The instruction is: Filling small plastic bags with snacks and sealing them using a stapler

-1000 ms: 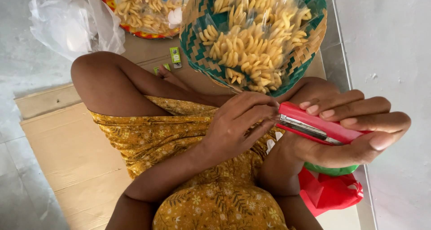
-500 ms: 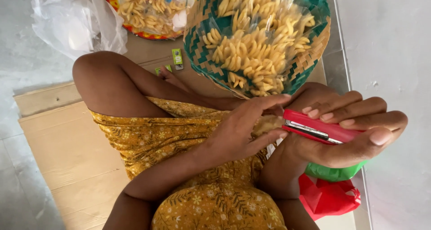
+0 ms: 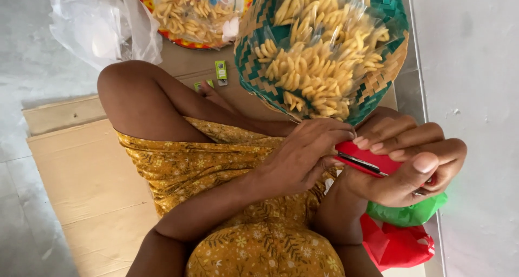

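The right hand point(image 3: 405, 158) is clamped around a red stapler point(image 3: 363, 160), thumb on top, fingers curled over its far side. The left hand point(image 3: 303, 155) meets it from the left, fingertips pinched together at the stapler's near end; whether they grip anything small there is hidden. Both hands hover over the lap, above a yellow flowered dress point(image 3: 227, 201).

Just below the right hand, a green bag point(image 3: 411, 212) and a red bag point(image 3: 394, 244) sit crumpled against the right edge of the cardboard point(image 3: 81, 179), close to the pale wall. Little room is left on that side.

The bare knee point(image 3: 135, 93) rises to the left. Beyond it the cardboard sheet lies flat with open space out to its left edge, then grey floor.

Past the hands, a green woven basket point(image 3: 378, 93) heaped with yellow snack pieces under clear plastic nearly touches the fingers. Two small green packets point(image 3: 220, 71) lie on the cardboard beside it. Farther off sit a red-rimmed tray point(image 3: 157, 28) of the same snacks and a clear plastic bag point(image 3: 102, 28) at the far left.
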